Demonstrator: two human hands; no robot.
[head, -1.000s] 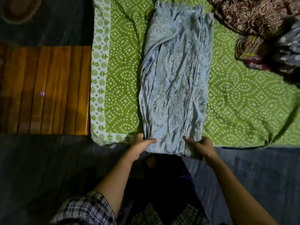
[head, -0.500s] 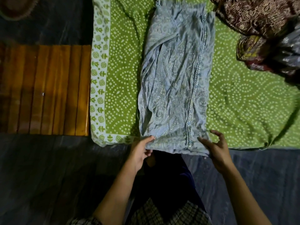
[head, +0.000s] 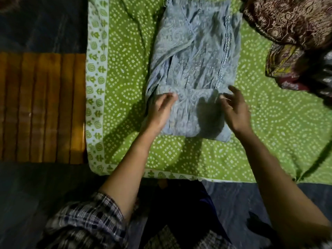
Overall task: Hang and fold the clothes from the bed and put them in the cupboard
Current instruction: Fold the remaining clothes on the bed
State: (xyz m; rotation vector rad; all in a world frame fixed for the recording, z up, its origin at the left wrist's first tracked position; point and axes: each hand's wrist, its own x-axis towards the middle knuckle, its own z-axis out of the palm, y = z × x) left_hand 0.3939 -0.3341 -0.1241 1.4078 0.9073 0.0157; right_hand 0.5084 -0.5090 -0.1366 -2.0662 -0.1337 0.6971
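Observation:
A pale blue embroidered garment [head: 195,56] lies lengthwise on the green dotted bedsheet [head: 269,132]. Its near end is folded up over the middle, so the fold line now faces me. My left hand [head: 159,112] has its fingertips bunched on the left corner of the folded-over edge and pinches it. My right hand [head: 235,110] hovers at the right corner of that edge with fingers spread and nothing held.
A heap of dark patterned clothes [head: 294,36] lies on the sheet at the far right. A wooden slatted panel [head: 41,106] sits left of the bed. Dark floor [head: 36,191] runs along the near side, where my checked sleeve shows.
Both hands lifted the garment's near end from the bed's edge and carried it away from me, folding it over the middle. My right hand has opened its fingers.

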